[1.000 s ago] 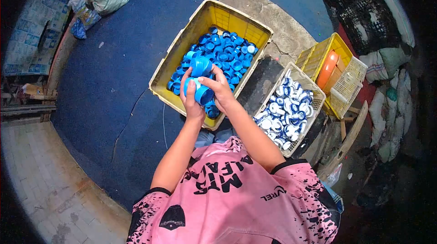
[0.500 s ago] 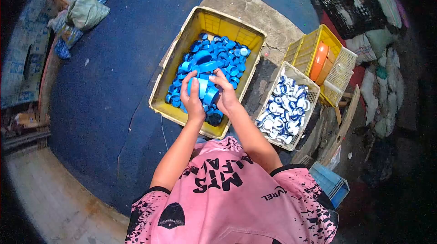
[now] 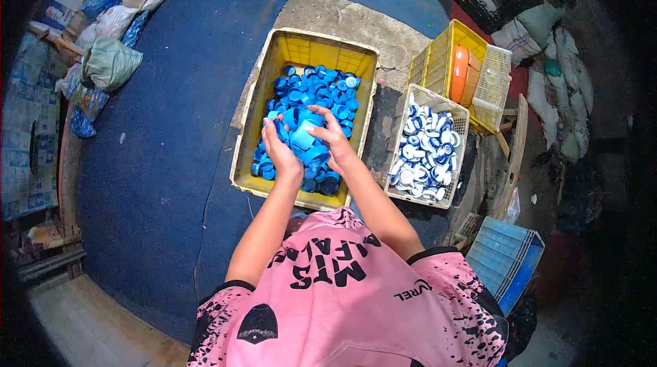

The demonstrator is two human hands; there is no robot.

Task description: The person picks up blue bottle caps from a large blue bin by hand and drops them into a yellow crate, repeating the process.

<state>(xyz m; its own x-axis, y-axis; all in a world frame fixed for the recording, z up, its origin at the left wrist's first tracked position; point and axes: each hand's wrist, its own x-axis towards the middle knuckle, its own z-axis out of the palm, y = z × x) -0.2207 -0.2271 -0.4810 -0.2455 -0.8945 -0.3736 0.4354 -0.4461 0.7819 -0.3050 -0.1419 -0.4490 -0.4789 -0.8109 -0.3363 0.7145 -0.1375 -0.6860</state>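
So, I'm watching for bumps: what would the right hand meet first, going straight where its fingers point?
The right hand would likely meet first the blue caps cupped between it and the left hand, though depth is unclear.

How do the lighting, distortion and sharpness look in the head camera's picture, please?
Head view: strong wide-angle distortion, with curved edges and black corners; white caps bright, some nearly washed out; a soft shadow across the pink shirt; dim detail at far right; blue caps between the left hand and right hand slightly soft.
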